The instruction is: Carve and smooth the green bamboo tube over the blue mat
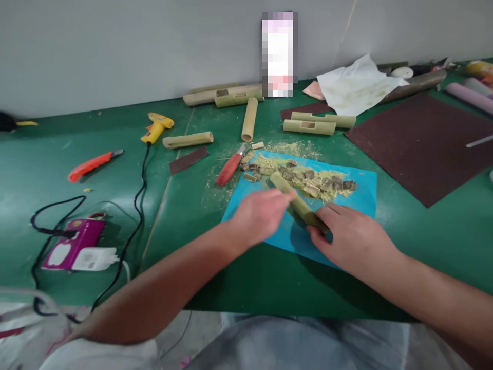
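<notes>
A green bamboo tube [296, 199] slants over a blue sheet [365, 192]. My right hand [346, 234] is wrapped round the tube's near end. Against the tube's left side is my left hand [264, 213], closed and slightly blurred; whatever its fingers hold, if anything, is hidden. Bamboo chips and shavings [308, 180] are heaped on the sheet just beyond the tube. A red-handled knife [230, 168] lies at the sheet's upper left corner. Behind the sheet rest two notched bamboo pieces [309, 127] and a plain tube [249, 119].
On the green table [215, 288], a yellow glue gun [157, 127], an orange cutter [94, 165] and a purple power strip [73, 244] with cables lie left. Brown sandpaper [423, 149] and a white cloth [358, 85] lie right. A phone [278, 54] leans against the wall.
</notes>
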### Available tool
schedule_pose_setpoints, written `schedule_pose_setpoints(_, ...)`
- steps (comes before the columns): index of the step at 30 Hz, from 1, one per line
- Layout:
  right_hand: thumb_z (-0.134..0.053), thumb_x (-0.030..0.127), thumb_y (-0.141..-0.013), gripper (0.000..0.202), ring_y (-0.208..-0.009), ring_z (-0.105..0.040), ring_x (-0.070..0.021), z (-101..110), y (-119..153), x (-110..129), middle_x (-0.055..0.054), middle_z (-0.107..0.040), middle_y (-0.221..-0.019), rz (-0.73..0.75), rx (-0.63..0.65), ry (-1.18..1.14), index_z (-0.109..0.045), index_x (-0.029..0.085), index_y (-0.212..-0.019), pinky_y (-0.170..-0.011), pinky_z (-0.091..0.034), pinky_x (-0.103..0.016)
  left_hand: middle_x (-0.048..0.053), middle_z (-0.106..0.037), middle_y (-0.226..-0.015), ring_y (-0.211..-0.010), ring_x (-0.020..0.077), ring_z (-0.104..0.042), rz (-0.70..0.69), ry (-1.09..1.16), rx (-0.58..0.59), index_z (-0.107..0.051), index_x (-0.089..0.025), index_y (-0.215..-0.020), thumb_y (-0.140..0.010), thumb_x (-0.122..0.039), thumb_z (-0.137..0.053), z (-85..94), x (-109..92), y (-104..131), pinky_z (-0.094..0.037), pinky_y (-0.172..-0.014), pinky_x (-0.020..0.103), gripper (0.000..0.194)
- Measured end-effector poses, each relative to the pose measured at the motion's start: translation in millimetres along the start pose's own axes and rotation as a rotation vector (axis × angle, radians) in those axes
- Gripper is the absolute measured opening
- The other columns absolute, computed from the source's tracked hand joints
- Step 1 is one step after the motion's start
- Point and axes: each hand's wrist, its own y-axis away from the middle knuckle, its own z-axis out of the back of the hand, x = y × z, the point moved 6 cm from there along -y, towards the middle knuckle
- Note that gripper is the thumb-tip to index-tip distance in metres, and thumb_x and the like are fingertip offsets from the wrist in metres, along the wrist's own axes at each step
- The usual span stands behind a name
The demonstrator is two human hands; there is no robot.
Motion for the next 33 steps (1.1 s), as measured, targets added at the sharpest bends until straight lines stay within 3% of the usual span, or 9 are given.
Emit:
schedule_pose_setpoints(2, -0.056, 0.028, -0.094, 0.018, -0.066, -0.06, -0.018, 0.7, 0.9, 1.6, -0.004, -0.065, -0.074, 0.025, -0.026, 0.011, -0.062, 0.021, -0.079, -0.057, -0.034, -0.031, 0.005, -0.077, -0.086, -0.072, 0.0131, -0.07, -0.05, 0.022, 0.057, -0.073, -0.014, -0.132, -0.109, -0.018, -0.045, -4.1, -2.3, 0.7, -0.056, -0.064, 0.022, 0.036)
schedule_pose_setpoints(7, -0.056, 0.029, -0.096, 0.02, -0.068, -0.063, -0.0182, 3.8, 1.8, 4.1, -0.004, -0.066, -0.076, 0.042, -0.053, 0.027, -0.062, 0.021, -0.08, -0.057, -0.036, -0.031, 0.008, -0.079, -0.093, -0.081, 0.017, -0.075, 0.122, -0.054, -0.149, -0.078, -0.013, -0.12, -0.104, -0.019, -0.057, 10.8, 21.5, -1.8, -0.061, -0.073, 0.026, 0.028)
schedule_pose_setpoints(12, -0.058, 0.026, -0.095, 0.016, -0.069, -0.064, -0.0185, 3.4, 3.1, 4.7, -0.003, -0.065, -0.076, 0.048, -0.031, 0.053, -0.062, 0.021, -0.081, -0.058, -0.039, -0.031, 0.006, -0.078, -0.088, -0.076, 0.0157, -0.074, -0.001, 0.044, -0.015, -0.074, -0.012, -0.129, -0.106, -0.017, -0.054, 0.7, 2.8, -1.8, -0.059, -0.067, 0.024, 0.031)
schedule_pose_setpoints(17, -0.055, 0.028, -0.097, 0.02, -0.069, -0.064, -0.0184, 3.5, 3.4, 4.4, -0.003, -0.065, -0.075, 0.056, -0.058, 0.045, -0.061, 0.021, -0.079, -0.058, -0.039, -0.031, 0.009, -0.08, -0.095, -0.083, 0.0175, -0.075, 0.119, -0.018, -0.095, -0.077, -0.014, -0.124, -0.106, -0.019, -0.054, 6.3, 9.4, -1.9, -0.06, -0.074, 0.026, 0.03)
schedule_pose_setpoints(22, -0.058, 0.024, -0.093, 0.015, -0.07, -0.064, -0.0189, 2.9, 1.6, 2.7, -0.003, -0.065, -0.074, 0.063, -0.056, 0.065, -0.061, 0.023, -0.079, -0.061, -0.042, -0.031, 0.004, -0.078, -0.087, -0.073, 0.0133, -0.072, -0.025, -0.011, 0.081, -0.071, -0.015, -0.133, -0.11, -0.02, -0.045, -3.0, -10.8, 6.4, -0.056, -0.064, 0.022, 0.035)
schedule_pose_setpoints(27, -0.057, 0.023, -0.093, 0.014, -0.07, -0.065, -0.0198, 9.9, -0.9, 0.7, -0.004, -0.065, -0.075, 0.108, -0.175, 0.068, -0.062, 0.021, -0.08, -0.06, -0.043, -0.032, 0.007, -0.078, -0.088, -0.076, 0.0151, -0.072, 0.106, -0.137, -0.078, -0.074, -0.011, -0.129, -0.108, -0.022, -0.049, 10.1, 4.7, 6.4, -0.057, -0.068, 0.024, 0.034)
schedule_pose_setpoints(31, -0.058, 0.019, -0.092, 0.014, -0.069, -0.065, -0.0202, 10.4, -1.2, 2.3, -0.004, -0.063, -0.073, 0.152, -0.203, 0.084, -0.061, 0.02, -0.078, -0.06, -0.044, -0.032, 0.004, -0.075, -0.081, -0.069, 0.0137, -0.069, -0.012, -0.047, 0.057, -0.071, -0.014, -0.134, -0.11, -0.02, -0.042, -3.3, -12.7, 6.3, -0.055, -0.063, 0.023, 0.038)
schedule_pose_setpoints(33, -0.058, 0.019, -0.092, 0.013, -0.069, -0.065, -0.0203, 9.5, -1.1, 2.4, -0.004, -0.064, -0.074, 0.148, -0.196, 0.081, -0.062, 0.02, -0.079, -0.06, -0.043, -0.033, 0.003, -0.075, -0.081, -0.069, 0.0136, -0.069, -0.023, -0.042, 0.071, -0.072, -0.016, -0.133, -0.109, -0.019, -0.042, -4.5, -11.5, 5.3, -0.054, -0.061, 0.022, 0.038)
